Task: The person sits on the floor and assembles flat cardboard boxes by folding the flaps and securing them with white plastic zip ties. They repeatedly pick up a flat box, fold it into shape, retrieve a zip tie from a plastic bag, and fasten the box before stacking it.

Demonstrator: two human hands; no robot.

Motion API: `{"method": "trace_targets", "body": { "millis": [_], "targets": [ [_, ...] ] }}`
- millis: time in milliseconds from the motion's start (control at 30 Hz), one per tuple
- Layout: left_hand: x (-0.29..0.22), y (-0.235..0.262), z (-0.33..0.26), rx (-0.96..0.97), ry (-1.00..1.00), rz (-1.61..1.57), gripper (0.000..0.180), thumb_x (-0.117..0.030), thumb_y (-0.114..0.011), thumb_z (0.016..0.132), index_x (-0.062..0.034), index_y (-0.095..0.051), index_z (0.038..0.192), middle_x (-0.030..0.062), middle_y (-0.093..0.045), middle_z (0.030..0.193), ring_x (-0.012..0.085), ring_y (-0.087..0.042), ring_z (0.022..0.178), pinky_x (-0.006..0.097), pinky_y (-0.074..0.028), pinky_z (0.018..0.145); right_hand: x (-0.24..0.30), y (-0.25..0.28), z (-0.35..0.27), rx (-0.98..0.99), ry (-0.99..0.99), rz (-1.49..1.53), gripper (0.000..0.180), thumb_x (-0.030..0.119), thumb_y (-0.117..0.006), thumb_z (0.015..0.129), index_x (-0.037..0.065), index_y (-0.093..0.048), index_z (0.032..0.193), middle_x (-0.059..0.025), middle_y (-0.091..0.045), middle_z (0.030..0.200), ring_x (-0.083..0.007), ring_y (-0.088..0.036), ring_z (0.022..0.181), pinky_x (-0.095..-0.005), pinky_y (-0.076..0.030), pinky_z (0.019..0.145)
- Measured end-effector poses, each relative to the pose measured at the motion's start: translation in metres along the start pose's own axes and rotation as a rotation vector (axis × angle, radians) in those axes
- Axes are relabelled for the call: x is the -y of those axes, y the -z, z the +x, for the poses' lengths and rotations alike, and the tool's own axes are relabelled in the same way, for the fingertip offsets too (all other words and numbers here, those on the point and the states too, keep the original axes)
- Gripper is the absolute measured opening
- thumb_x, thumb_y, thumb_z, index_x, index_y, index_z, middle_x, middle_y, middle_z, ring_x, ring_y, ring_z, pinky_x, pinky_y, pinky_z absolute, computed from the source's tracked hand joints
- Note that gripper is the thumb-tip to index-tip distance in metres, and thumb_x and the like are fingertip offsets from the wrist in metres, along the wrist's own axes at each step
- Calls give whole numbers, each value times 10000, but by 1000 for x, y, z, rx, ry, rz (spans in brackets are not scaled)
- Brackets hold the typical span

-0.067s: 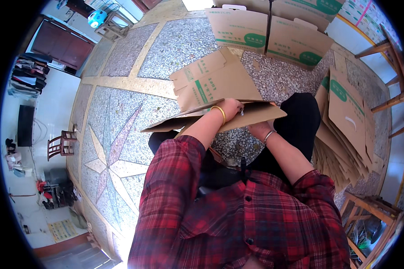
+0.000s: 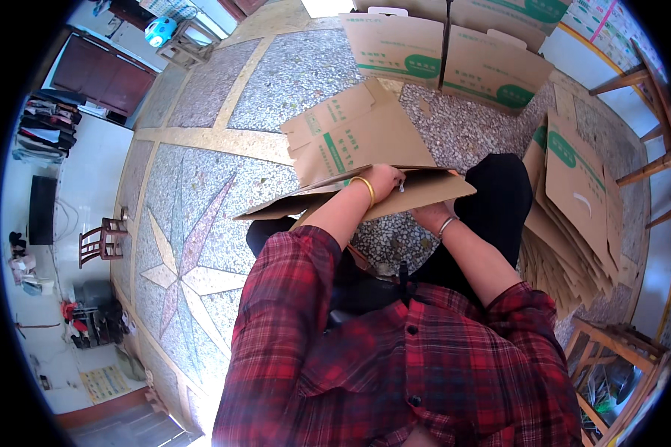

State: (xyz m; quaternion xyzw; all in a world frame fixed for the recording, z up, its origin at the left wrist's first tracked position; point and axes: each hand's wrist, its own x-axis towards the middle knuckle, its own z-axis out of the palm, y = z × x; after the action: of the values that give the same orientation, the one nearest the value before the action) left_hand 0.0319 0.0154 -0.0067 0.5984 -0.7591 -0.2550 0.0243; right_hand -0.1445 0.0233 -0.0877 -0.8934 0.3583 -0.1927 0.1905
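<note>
Head view, looking down: left hand (image 2: 384,181) grips the upper edge of a partly folded cardboard box (image 2: 358,145) held over the lap; right hand (image 2: 430,214) supports it from beneath, its fingers hidden, so its grip cannot be told. Stack of flat cartons (image 2: 574,194) lies just right; two assembled boxes (image 2: 447,52) stand far on the terrazzo floor (image 2: 201,223).

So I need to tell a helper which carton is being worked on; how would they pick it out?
Start at the star-patterned stone floor. Above the lap, both hands hold one flattened brown carton. Unlike the stacked flats at the right, it is half-opened, flaps raised.
</note>
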Motion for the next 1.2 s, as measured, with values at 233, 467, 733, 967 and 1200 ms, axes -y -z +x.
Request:
{"method": "trace_targets", "body": {
  "millis": [233,467,733,967,1200],
  "targets": [
    [3,-6,-4,-73,-28,-118,231,-155,-542,834,-145,-656,1034,127,-630,1021,300,-599,926,359,-459,846,15,22,6,14,-1,-15,249,136,-531,761,-3,-535,968,-217,-554,963,-373,-533,934,-453,-411,815],
    [2,-4,-10,-87,-35,-151,214,-116,-568,823,-125,-658,1017,131,-633,1011,304,-604,909,350,-468,831,29,38,6,-25,24,-85,240,118,-530,754,8,-541,967,-202,-557,957,-365,-537,908,-460,-410,791],
    [4,-10,-6,-105,-43,-204,227,-84,-548,828,-137,-659,1019,133,-634,1009,294,-605,917,347,-467,840,20,28,9,15,-2,-92,239,129,-528,759,27,-555,973,-186,-566,967,-357,-539,917,-455,-408,800],
    [5,-9,-12,-83,-103,-75,261,-83,-514,841,-143,-631,1066,135,-630,1018,306,-599,934,346,-462,848,16,11,2,-136,34,-99,234,135,-529,761,26,-563,965,-186,-570,959,-359,-545,901,-451,-414,789],
    [-9,-4,-18,-89,-45,-16,157,-142,-454,859,-57,-543,957,185,-623,897,341,-596,878,388,-457,763,14,-11,-2,-169,5,-24,242,111,-539,762,6,-544,980,-192,-563,927,-371,-539,888,-450,-413,775]
  ]
}}
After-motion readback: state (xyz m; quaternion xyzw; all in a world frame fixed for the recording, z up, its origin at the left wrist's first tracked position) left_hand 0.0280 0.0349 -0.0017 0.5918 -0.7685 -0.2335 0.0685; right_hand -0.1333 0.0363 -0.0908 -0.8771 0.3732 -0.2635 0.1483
